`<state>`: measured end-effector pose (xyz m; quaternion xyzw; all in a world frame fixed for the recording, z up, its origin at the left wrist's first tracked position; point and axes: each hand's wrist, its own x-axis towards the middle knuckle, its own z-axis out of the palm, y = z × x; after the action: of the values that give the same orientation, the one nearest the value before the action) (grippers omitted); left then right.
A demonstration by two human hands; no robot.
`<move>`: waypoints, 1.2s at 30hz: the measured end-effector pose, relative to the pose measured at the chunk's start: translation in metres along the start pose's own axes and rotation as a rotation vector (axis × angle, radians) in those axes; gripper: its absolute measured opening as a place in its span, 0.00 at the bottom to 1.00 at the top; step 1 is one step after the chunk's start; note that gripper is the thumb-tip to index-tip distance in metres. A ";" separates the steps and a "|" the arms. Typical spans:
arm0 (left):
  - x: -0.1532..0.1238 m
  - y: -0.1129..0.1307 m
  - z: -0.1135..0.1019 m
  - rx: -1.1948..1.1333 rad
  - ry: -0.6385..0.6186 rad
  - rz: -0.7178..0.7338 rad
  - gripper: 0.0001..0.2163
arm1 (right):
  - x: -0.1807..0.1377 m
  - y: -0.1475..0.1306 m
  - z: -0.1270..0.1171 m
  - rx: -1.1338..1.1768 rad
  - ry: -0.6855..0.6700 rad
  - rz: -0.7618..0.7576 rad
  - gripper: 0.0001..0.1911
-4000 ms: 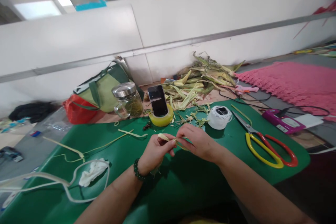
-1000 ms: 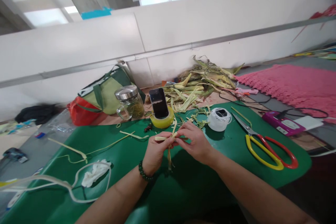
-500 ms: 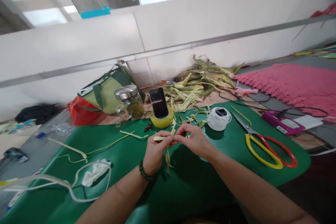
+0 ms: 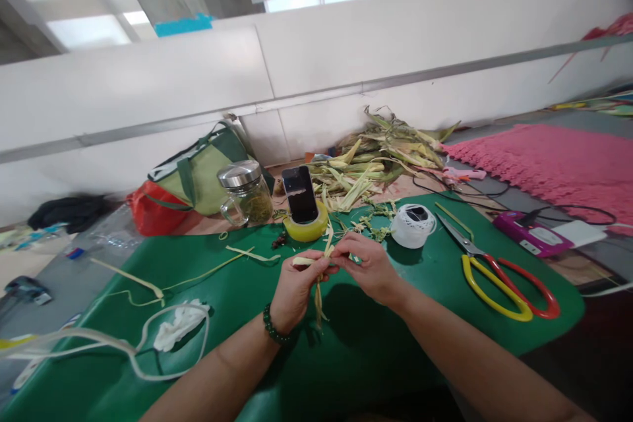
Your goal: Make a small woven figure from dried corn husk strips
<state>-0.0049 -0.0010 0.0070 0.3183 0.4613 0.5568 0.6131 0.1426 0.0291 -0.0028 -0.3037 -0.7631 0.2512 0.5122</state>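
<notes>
Pale strips of corn husk point(image 4: 318, 297) are bunched between my two hands, with ends sticking up and dry ends hanging below. My left hand point(image 4: 297, 283), a dark green bead bracelet on its wrist, is closed on the husk strips with the thumb on top. Fingers of my right hand point(image 4: 364, 267) pinch the same strips from the other side, close against the left fingertips. Just beyond the hands, a phone point(image 4: 299, 194) leans in a roll of yellow tape point(image 4: 306, 227). A white spool point(image 4: 412, 227) stands to the right of my right hand.
Scissors point(image 4: 487, 270) with red and yellow handles lie at the right of the green mat point(image 4: 386, 356). A glass jar mug point(image 4: 247, 194), a green bag point(image 4: 198, 175) and a husk pile point(image 4: 380, 151) stand behind. A white cord point(image 4: 138, 362) loops at left.
My right hand has shifted slightly, its fingers curling closer over the husk strips beside the left fingertips. My left hand keeps its hold almost in place.
</notes>
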 end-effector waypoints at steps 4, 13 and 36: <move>0.000 0.000 -0.001 0.023 -0.032 -0.010 0.15 | -0.002 0.000 0.000 -0.077 -0.002 -0.065 0.08; -0.005 0.002 0.002 -0.002 -0.056 -0.045 0.17 | 0.006 -0.004 -0.006 0.459 -0.186 0.422 0.16; 0.010 0.030 -0.011 0.007 -0.067 0.025 0.15 | 0.024 0.021 -0.070 -0.834 -0.373 0.152 0.09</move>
<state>-0.0270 0.0122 0.0278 0.3447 0.4382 0.5520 0.6201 0.2056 0.0658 0.0218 -0.4885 -0.8537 0.0099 0.1802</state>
